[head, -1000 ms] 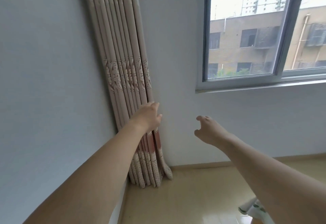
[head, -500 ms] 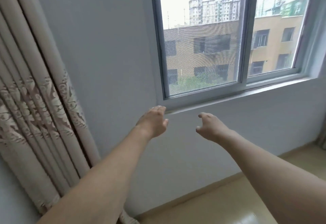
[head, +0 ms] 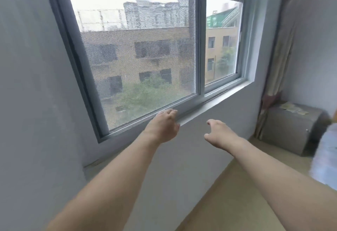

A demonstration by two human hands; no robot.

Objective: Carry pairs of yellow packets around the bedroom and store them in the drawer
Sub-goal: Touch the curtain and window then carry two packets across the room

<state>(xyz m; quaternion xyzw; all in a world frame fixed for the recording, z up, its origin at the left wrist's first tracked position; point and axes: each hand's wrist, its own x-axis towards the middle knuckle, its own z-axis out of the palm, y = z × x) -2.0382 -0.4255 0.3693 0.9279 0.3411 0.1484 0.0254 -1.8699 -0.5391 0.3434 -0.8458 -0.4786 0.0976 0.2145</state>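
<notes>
— What's over on the left?

— A bare grey wall [head: 27,103], then a window [head: 138,57] with a grey frame and a mesh screen; buildings and a tree show through it. Its sill [head: 215,103] runs down toward the right.

— And the hands?

— Both arms reach forward. The left hand [head: 164,127] is in front of the window's lower frame, fingers loosely bent, holding nothing; whether it touches the frame I cannot tell. The right hand [head: 219,134] hangs in front of the wall below the sill, fingers relaxed, also holding nothing.

— Where are the yellow packets?

— A few pale yellowish flat pieces, blurred, lie on top of a grey cabinet [head: 291,132] in the right corner; they may be the yellow packets [head: 293,108]. A curtain [head: 279,57] hangs just beside the cabinet, and the floor [head: 228,203] is light wood.
</notes>
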